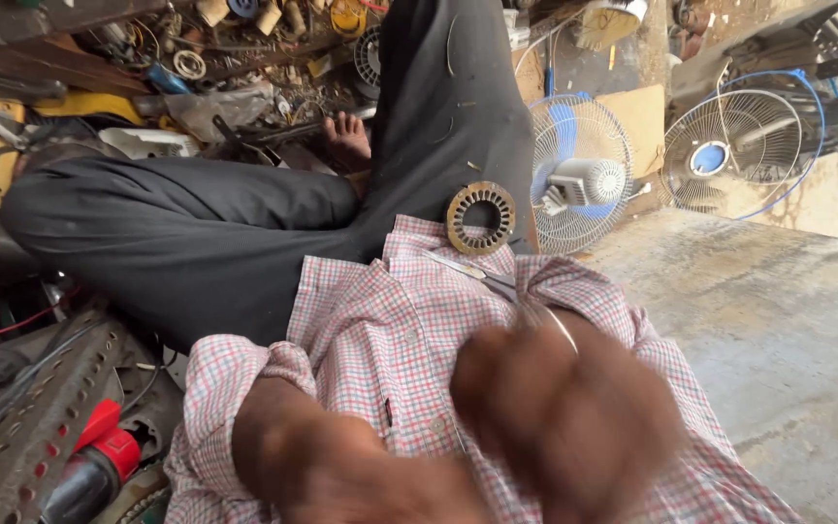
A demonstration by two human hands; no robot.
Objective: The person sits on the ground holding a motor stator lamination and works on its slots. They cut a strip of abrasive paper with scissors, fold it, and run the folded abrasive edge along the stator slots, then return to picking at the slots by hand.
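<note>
Right hand (564, 417) blurred, apparently fisted; grip undeterminable. Stator ring (480, 217) lies flat on lap beyond it, nearer than left hand (341, 466), state unclear.

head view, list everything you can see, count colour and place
stator ring: one, rusty brown with a round hole, resting on the dark trouser leg
scissors: one pair, metal, lying on the checked shirt below the ring
table fans: two; one with a blue and white hub at centre right, one with a blue-rimmed grille at upper right
slotted metal angle bar: one, grey, lower left
red-capped bottle: one, red and dark, bottom left
scrap heap: many mixed parts and wires, top left
concrete floor: grey, right side
bare foot: one, upper centre
left hand: blurred, low centre, grasp unclear
right hand: blurred, low right, grasp unclear
</note>
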